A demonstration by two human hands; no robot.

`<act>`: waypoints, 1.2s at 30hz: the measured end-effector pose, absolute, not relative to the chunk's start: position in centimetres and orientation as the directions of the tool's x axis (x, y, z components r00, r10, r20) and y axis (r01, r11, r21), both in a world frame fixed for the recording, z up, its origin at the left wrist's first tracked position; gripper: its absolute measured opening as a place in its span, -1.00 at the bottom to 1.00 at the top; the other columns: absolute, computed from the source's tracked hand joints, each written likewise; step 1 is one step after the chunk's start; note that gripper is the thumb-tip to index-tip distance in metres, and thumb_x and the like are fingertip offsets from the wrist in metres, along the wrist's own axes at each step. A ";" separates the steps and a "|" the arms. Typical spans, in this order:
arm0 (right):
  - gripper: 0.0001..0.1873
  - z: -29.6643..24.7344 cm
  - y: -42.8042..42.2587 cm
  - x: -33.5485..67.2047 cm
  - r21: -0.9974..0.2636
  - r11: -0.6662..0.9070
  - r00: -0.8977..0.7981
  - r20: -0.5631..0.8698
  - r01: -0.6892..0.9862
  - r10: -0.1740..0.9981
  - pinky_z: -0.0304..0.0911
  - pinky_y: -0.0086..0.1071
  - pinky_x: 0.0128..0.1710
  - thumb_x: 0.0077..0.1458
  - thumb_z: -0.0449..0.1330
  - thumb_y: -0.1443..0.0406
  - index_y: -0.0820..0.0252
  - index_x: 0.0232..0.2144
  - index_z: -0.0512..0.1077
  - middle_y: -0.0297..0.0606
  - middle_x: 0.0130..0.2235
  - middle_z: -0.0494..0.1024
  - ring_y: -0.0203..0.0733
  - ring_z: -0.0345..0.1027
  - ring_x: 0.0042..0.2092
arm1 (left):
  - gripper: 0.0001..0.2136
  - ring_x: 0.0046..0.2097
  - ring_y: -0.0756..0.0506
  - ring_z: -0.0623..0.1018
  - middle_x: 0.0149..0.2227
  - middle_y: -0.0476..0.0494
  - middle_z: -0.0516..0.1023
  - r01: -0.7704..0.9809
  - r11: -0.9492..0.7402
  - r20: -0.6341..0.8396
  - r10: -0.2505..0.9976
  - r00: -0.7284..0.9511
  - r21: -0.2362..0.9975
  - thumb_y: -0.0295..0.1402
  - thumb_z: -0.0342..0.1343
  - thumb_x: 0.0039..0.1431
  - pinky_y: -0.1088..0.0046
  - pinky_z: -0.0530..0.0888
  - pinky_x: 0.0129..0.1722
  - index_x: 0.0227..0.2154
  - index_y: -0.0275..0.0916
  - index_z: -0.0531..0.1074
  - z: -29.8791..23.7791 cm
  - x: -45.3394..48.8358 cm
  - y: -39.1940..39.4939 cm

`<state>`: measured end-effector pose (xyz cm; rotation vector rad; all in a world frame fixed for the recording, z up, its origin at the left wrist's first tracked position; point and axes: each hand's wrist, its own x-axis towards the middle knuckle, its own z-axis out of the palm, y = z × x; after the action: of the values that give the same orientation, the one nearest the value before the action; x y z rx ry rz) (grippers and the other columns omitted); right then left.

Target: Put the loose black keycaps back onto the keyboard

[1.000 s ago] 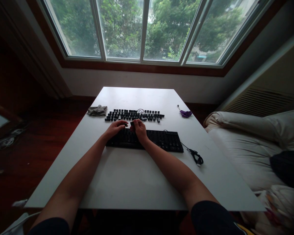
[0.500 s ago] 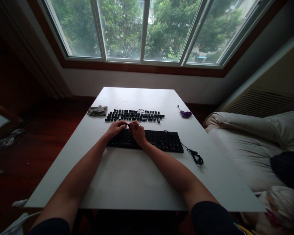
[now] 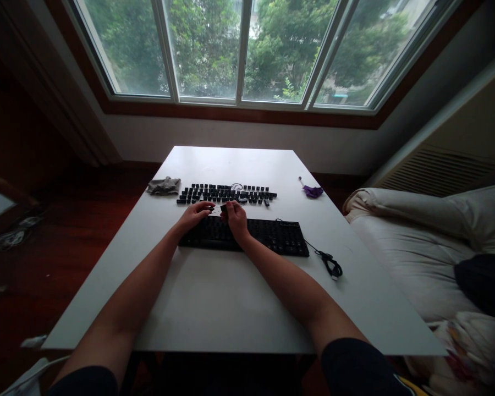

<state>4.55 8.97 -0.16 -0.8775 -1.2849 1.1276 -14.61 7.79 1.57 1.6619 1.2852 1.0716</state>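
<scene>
Keyboard underneath, the fingertip work probably goes best with light pinches and steady wrists. The left hand, thumb and fingers nearly together, seems to pinch a small black piece; beside it, the right hand, curled tighter, grips a dark piece. Below both hands, the keyboard lies flat on the table, loose keycaps just beyond.

A dark piece at the left grip is too small to identify, as is a dark block in the right grip. The right grip and its forearm hide part of the keyboard below. Beyond both grips, any lettering on the loose keys is too tiny to read. Farther ahead, the top edge crops the window.
</scene>
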 end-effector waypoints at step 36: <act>-0.54 -0.3 9.4 4.6 -0.951 0.267 0.016 0.268 -0.154 0.963 0.34 -0.42 -0.43 0.21 0.09 -0.13 0.13 -0.29 0.42 -0.34 -0.37 0.47 -0.26 0.43 -0.40 | -0.62 -0.26 -0.13 0.60 -0.25 -0.16 0.68 0.458 -0.226 0.253 0.968 0.004 0.860 -0.04 0.07 0.27 0.36 0.49 -0.17 -0.19 -0.24 0.60 0.3 -14.5 8.5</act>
<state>4.64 9.37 -0.26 -0.8955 -1.2155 1.0811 -14.45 8.47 0.27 1.7273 1.4704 1.1774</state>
